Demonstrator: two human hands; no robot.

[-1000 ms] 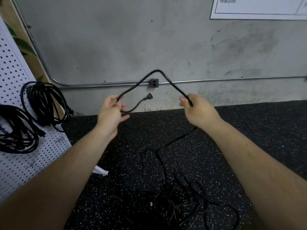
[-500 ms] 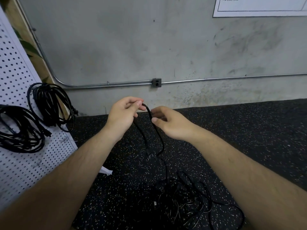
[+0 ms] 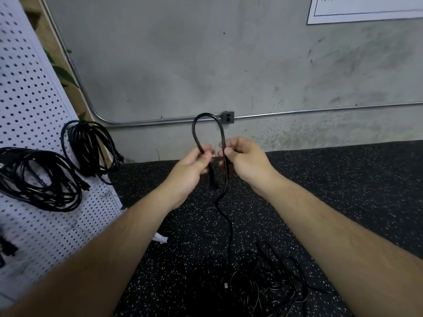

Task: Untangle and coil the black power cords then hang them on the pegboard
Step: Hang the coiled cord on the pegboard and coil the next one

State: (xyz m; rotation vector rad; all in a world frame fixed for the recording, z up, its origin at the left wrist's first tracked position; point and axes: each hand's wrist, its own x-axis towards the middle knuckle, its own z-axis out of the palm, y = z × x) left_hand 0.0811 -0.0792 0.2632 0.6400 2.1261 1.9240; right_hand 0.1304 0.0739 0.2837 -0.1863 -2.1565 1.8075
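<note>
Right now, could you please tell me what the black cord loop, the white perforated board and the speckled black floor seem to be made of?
The black power cord: likely rubber or PVC jacket, semi-matte; it bends smoothly into a loop. The white pegboard: probably painted hardboard or metal, matte; regular holes. The speckled black floor: rubber matting, apparently; pale flecks, dull grain.

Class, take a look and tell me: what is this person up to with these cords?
A person holds one black power cord up, the left hand and right hand each pinching one side of an upright loop. The cord trails down to a tangled pile on the floor. Two coiled cords already hang on the pegboard.
</note>
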